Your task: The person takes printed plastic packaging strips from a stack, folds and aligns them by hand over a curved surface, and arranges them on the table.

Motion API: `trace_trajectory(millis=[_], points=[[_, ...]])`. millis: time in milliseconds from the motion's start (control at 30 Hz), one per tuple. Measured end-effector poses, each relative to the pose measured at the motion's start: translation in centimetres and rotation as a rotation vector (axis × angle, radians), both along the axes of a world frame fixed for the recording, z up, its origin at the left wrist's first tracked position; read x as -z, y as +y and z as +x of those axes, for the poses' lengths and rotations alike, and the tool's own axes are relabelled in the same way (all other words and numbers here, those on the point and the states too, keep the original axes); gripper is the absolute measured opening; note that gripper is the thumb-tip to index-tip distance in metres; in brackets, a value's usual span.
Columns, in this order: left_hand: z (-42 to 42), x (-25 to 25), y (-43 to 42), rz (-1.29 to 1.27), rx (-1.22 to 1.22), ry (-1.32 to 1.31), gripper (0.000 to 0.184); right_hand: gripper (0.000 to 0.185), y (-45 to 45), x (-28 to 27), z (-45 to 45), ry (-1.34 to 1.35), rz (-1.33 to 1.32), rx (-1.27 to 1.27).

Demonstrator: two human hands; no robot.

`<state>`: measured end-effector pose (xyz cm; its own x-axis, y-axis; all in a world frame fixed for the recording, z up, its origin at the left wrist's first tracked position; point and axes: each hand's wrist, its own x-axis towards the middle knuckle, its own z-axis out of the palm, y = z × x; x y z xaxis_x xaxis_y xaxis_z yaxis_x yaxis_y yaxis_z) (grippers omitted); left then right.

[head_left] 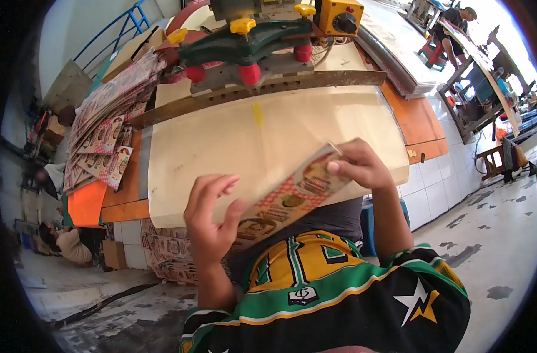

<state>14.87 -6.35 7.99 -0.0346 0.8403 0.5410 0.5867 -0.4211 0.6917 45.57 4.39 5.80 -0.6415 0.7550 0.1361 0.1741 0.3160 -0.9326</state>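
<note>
A long printed cardboard sheet (292,197) with a red checked pattern and food pictures is tilted over the front edge of the cream work surface (221,141). My right hand (365,165) grips its upper right end between thumb and fingers. Near the lower left end, my left hand (212,217) has its fingers raised and apart, the thumb close to the sheet; whether it touches is unclear. Beyond both hands, a metal bar (262,91) runs across the surface under a dark green machine frame (250,44) with yellow knobs and red feet.
Messy stacks of similar printed sheets (103,135) lie at the left, beside an orange sheet (87,205). More printed sheets (165,250) are piled below the table. A yellow control box (341,17) sits at the upper right. People are in the background on both sides.
</note>
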Motion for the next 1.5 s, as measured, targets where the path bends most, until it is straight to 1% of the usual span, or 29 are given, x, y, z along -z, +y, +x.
trace_trajectory(millis=[33, 100, 133, 200, 267, 333, 467, 567, 667, 767, 867, 967, 1100, 1300, 1367, 1500], points=[[0.7, -0.3, 0.8, -0.003, 0.061, 0.027, 0.028, 0.036, 0.5, 0.2, -0.5, 0.0, -0.007, 0.004], [1.9, -0.5, 2.3, -0.008, 0.063, 0.035, 0.03, 0.038, 1.3, 0.5, -1.9, 0.121, -0.099, -0.032], [2.3, -0.7, 2.9, -0.009, 0.062, 0.043, 0.032, 0.038, 1.5, 0.9, -2.4, 0.12, -0.1, -0.032], [2.8, -0.8, 3.7, -0.011, 0.067, 0.045, 0.032, 0.041, 1.7, 2.1, -3.4, 0.142, -0.182, -0.054], [3.2, -0.4, 4.2, 0.0, 0.084, 0.019, 0.03, 0.041, 1.4, 3.3, -4.4, 0.176, -0.194, -0.053], [3.6, 0.0, 4.5, -0.03, 0.086, 0.029, 0.027, 0.041, 1.4, 3.9, -4.8, -0.015, -0.105, -0.072], [4.5, 0.5, 5.4, -0.063, 0.086, 0.014, 0.019, 0.043, 1.5, 3.8, -5.0, 0.076, -0.137, -0.097], [4.8, 1.2, 6.3, -0.03, 0.036, 0.063, 0.015, 0.043, 1.7, 3.8, -4.9, 0.046, -0.142, -0.114], [5.1, 1.4, 6.8, -0.002, 0.018, 0.055, 0.013, 0.043, 1.6, 3.6, -4.9, 0.059, -0.14, -0.12], [5.1, 1.5, 7.2, 0.045, 0.027, 0.08, 0.012, 0.04, 1.5, 3.8, -5.1, 0.101, -0.116, -0.115], [5.2, 1.5, 7.3, 0.036, 0.046, 0.06, 0.009, 0.039, 1.5, 3.5, -5.1, 0.093, -0.13, -0.117], [5.0, 1.3, 7.2, 0.042, 0.079, 0.076, 0.008, 0.042, 1.7, 3.8, -4.8, 0.035, -0.146, -0.137], [5.1, 1.4, 7.2, 0.032, 0.089, 0.062, 0.009, 0.042, 1.5, 3.6, -4.9, 0.075, -0.146, -0.129], [5.5, 1.2, 7.5, 0.076, 0.052, 0.125, 0.008, 0.042, 1.8, 4.2, -4.8, 0.045, -0.12, -0.127], [5.5, 1.6, 7.7, 0.1, 0.031, 0.144, 0.014, 0.042, 1.8, 4.2, -4.9, 0.064, -0.096, -0.124], [5.8, 1.2, 7.5, 0.077, 0.019, 0.138, 0.01, 0.041, 1.7, 4.3, -5.0, 0.091, -0.097, -0.118]])
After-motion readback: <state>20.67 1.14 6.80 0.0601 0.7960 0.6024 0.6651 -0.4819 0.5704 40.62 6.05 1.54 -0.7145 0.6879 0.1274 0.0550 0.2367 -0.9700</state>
